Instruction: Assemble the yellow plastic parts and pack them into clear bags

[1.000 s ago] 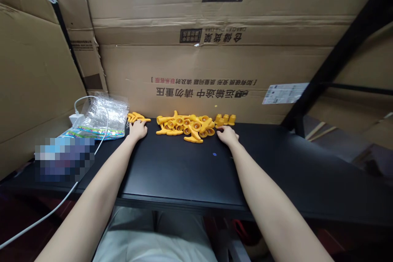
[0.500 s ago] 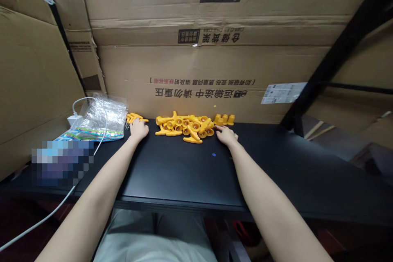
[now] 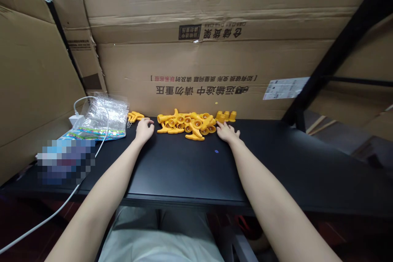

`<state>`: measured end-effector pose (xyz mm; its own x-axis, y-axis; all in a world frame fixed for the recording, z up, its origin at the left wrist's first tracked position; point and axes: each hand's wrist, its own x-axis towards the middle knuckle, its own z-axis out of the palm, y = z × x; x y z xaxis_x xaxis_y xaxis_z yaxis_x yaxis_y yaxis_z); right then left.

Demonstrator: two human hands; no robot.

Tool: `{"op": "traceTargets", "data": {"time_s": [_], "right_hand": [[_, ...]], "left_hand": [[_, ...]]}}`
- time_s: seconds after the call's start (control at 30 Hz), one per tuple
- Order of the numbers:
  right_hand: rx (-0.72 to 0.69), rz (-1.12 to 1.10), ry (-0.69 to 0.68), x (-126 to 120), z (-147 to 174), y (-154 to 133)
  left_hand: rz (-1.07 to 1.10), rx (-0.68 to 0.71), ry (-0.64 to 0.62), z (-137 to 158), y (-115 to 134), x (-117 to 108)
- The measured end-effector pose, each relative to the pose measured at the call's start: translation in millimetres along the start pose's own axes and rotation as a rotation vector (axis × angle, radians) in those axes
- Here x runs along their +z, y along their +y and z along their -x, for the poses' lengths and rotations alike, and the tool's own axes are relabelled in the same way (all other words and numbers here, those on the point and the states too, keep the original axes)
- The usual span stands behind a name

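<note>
My left hand (image 3: 145, 130) is over the black tabletop, between a small group of yellow branched pieces (image 3: 135, 116) and a larger yellow pile (image 3: 185, 123). Its fingers reach forward, loosely bent and apart, with nothing visible in them. The pile mixes hollow, cone-like yellow plastic parts with curved, branched ones. At its right end, my right hand (image 3: 227, 132) rests palm down with fingers spread, close to the outermost cones. Just beyond those fingers, several yellow cup-shaped pieces (image 3: 226, 116) stand upside down. Thin metal chains (image 3: 129, 124) lie beside the left group.
A clear plastic bag (image 3: 106, 114) with a coloured edge lies at the left, by a white plug (image 3: 76, 120) and its cable (image 3: 58, 208). Cardboard (image 3: 199, 61) walls the back and left of the black table (image 3: 184, 172). A black post (image 3: 331, 53) slants at right.
My left hand has moved right, away from the small yellow group towards the pile. My right hand's fingers have spread wider near the cups. The view has shifted slightly.
</note>
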<state>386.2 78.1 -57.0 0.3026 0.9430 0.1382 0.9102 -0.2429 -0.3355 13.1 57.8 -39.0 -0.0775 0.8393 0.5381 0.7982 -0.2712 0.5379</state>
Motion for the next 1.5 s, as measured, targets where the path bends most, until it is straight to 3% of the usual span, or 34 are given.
{"op": "traceTargets", "data": {"time_s": [0.17,0.4,0.67,0.83,1.03,1.13,1.37,1.5], "right_hand": [[-0.032,-0.017,0.074,0.3,3.5,-2.0],[-0.115,-0.171,0.375,-28.9,22.1,-33.4],[-0.223,-0.398,0.247,-36.1,33.7,-65.0],[-0.332,-0.284,0.435,-39.0,41.8,-70.2],[-0.358,-0.191,0.304,-35.8,51.9,-84.4],[-0.378,-0.205,0.317,-34.4,54.7,-88.5],[-0.485,-0.502,0.480,-46.1,70.1,-104.4],[-0.603,-0.795,0.298,-39.0,84.8,-125.9]], "left_hand": [[-0.056,0.117,-0.039,3.3,3.2,-0.3],[-0.043,0.258,-0.075,6.8,17.0,-6.5],[-0.028,0.307,-0.097,7.8,22.1,-10.6],[-0.017,0.320,-0.095,9.0,23.2,-11.1],[-0.021,0.327,-0.092,10.2,24.7,-13.0],[-0.024,0.344,-0.081,9.7,25.8,-14.2],[0.063,0.458,0.002,14.5,38.9,-20.0],[0.191,0.508,-0.061,19.5,51.9,-19.4]]}}
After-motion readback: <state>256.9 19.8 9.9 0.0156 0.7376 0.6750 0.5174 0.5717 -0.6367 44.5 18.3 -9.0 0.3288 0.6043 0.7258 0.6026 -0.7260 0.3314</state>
